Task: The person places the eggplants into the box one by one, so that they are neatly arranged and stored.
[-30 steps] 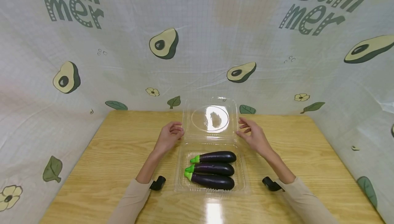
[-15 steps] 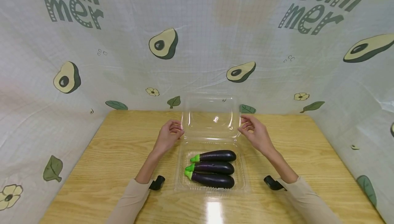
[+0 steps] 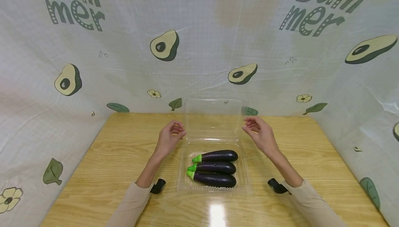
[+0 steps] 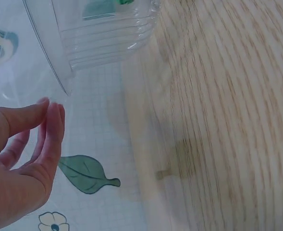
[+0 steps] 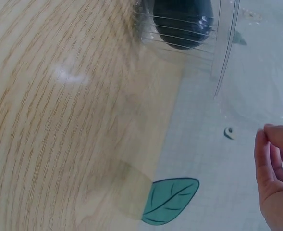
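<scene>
A clear plastic clamshell container [image 3: 246, 176] lies in the middle of the table with its hinged lid [image 3: 215, 114] raised behind it. Three eggplants [image 3: 215, 168] with green stems lie side by side in its base, stems to the left. My left hand [image 3: 167, 138] pinches the lid's left edge between thumb and fingers. On the opposite side, my right hand [image 3: 261, 137] does the same at the right edge. Thumb and fingertips meet in both wrist views, where the lid is barely visible. One dark eggplant end [image 5: 182, 24] shows through the base's ribbed wall.
The container rests on a wood-grain table [image 3: 124, 143]. A pale cloth [image 3: 199, 46] printed with avocados and leaves hangs at the back and both sides. Black cameras [image 3: 158, 186] sit at the wrists, by beige sleeves [image 3: 132, 201].
The lid has tilted to a different angle on its hinge, and its bright glare has gone. Both hands have shifted only slightly along with it. The eggplants keep their places in the base.
</scene>
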A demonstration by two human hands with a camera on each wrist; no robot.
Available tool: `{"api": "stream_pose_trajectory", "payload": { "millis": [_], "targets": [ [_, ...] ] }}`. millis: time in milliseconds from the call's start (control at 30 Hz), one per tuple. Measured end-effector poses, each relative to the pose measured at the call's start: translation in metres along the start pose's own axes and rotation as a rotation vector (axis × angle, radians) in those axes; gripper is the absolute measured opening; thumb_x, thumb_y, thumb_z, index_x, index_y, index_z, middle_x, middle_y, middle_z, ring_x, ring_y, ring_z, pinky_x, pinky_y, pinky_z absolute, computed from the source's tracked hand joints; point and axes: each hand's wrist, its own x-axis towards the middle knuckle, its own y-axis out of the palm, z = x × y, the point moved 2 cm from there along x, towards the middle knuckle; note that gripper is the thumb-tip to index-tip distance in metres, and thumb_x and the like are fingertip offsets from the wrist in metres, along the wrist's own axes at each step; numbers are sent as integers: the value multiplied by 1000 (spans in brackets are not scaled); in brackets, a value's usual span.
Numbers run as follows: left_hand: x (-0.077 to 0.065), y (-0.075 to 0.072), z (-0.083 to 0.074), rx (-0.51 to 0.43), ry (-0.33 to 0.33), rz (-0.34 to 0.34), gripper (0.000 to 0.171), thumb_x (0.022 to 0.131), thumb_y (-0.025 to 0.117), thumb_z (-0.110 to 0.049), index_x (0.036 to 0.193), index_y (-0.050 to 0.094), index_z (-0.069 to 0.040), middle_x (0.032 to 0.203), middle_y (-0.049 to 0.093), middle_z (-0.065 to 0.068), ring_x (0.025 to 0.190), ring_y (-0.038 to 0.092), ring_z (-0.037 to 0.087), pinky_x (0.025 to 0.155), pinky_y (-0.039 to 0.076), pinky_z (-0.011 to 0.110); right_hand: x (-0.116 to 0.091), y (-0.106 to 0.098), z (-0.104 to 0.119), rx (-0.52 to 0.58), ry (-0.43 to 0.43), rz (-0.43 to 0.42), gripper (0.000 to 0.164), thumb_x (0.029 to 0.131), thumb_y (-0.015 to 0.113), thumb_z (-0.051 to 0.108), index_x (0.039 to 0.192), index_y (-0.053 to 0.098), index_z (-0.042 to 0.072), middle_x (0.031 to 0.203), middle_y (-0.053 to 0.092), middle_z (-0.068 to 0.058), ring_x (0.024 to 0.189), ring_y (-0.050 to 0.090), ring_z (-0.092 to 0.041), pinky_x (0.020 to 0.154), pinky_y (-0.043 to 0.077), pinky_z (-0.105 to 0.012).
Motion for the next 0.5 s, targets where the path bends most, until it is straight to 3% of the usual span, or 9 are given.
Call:
{"api": "stream_pose_trajectory", "payload": {
  "millis": [167, 333, 500],
  "targets": [
    [-2, -2, -1, 66, 27, -30, 18, 89, 77, 5, 103, 66, 1, 92, 66, 15, 86, 69, 29, 74, 58, 25, -1, 0, 4, -35, -12, -19, 22, 90, 74, -8, 111, 66, -8, 95, 67, -19, 85, 66, -24, 79, 52, -8],
    [-6, -3, -3, 132, 49, -45, 12, 91, 78, -2, 100, 71, -2, 88, 66, 10, 85, 66, 24, 79, 57, 26, -3, 0, 7, -27, -20, -24, 17, 90, 72, -12, 106, 66, -9, 93, 68, -22, 83, 67, -31, 77, 55, -12],
    [-12, -6, -3, 124, 22, -22, 14, 95, 76, -9, 106, 73, -1, 95, 72, 10, 91, 69, 24, 78, 58, 26, -8, -3, 10, -61, -18, -7, 11, 93, 74, -3, 101, 68, -1, 91, 70, -13, 83, 69, -20, 77, 55, -11]
  ]
}}
